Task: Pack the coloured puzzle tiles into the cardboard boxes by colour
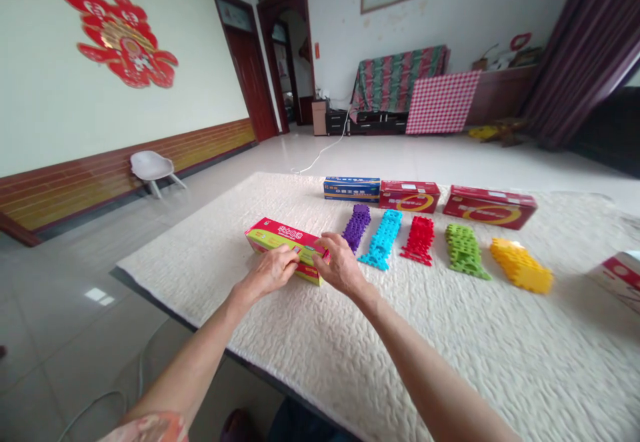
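A long red and yellow-green carton (273,234) with white lettering lies on the cream quilted cover, angled in front of me. My left hand (273,270) is against its near long side, the fingers bent and pressed together at the front panel. At the carton's right end is my right hand (340,262), its thumb in front and its curled fingers over the top edge. Just right of that hand is a strip of purple interlocking plastic pieces (357,227). Beyond it are light blue (384,237), red (419,239), green (465,249) and yellow (521,265) ones.
A blue carton (351,189) and two red cartons, one in the middle (409,196) and one farther right (490,207), stand along the far side. Another box (620,279) is cut off at the right. The cover's left edge (165,299) drops to a tiled floor with a small chair (155,169).
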Action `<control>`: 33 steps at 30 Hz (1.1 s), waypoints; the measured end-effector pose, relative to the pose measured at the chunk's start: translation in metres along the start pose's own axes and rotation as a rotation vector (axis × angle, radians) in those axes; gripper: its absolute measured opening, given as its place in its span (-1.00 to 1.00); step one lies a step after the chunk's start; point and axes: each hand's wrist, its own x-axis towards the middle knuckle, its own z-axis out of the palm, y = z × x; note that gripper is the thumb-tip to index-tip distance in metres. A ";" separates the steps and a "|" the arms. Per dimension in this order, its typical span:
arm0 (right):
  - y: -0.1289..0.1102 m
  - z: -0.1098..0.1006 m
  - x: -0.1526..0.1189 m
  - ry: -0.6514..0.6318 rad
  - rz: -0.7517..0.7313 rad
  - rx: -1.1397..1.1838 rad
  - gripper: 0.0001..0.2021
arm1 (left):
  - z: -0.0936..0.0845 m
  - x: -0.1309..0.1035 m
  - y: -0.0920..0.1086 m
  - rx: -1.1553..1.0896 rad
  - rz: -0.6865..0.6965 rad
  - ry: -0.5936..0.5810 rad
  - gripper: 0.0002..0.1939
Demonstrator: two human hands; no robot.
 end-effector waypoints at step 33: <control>-0.017 -0.011 0.055 -0.681 0.209 -0.327 -0.40 | -0.016 0.079 -0.077 0.142 0.058 -0.619 0.00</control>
